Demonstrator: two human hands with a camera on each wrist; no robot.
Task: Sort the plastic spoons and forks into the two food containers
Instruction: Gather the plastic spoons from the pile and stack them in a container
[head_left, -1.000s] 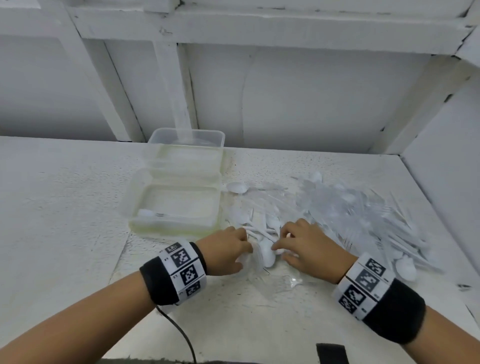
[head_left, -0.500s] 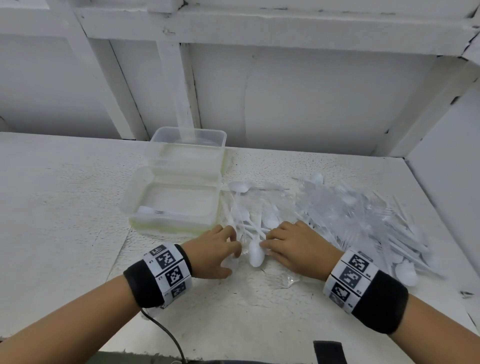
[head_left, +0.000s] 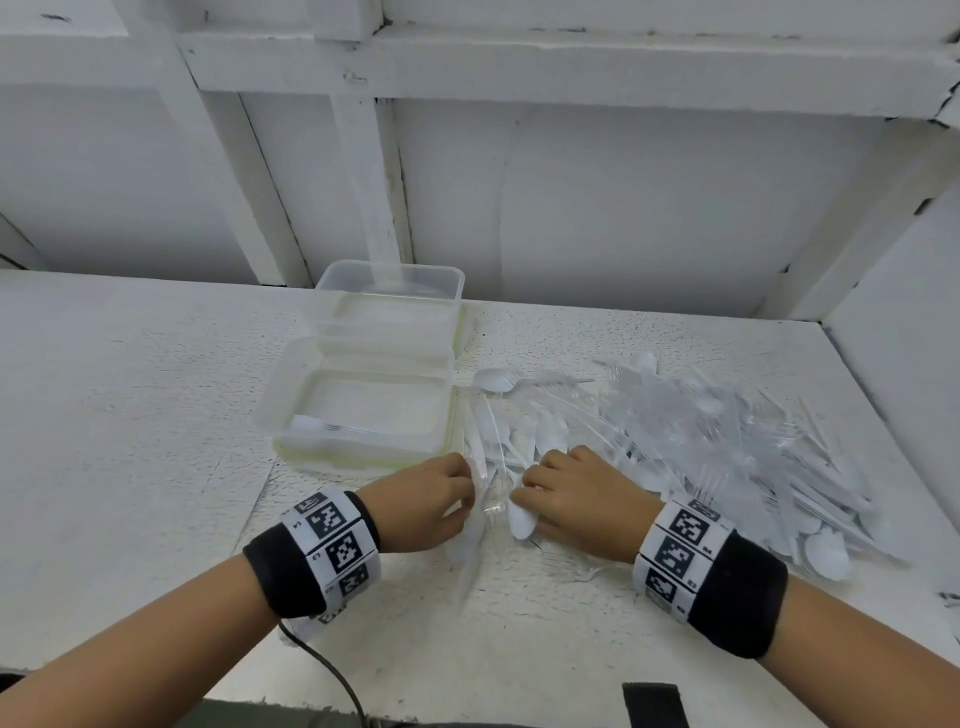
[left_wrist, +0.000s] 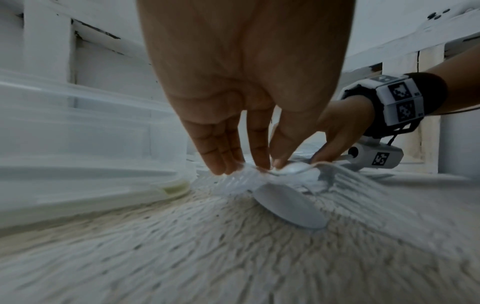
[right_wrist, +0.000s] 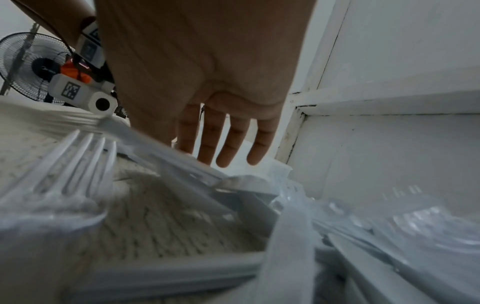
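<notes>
Both hands are down at the near edge of the big heap of white and clear plastic spoons and forks on the rough white bench: the left hand has its grip narrow, fingertips pinching a clear plastic fork, while the right hand rests knuckles-up on the cutlery, its grip impossible to tell. Just left of the heap sit the two clear rectangular food containers, the near container holding a few pieces, the far container right behind it.
</notes>
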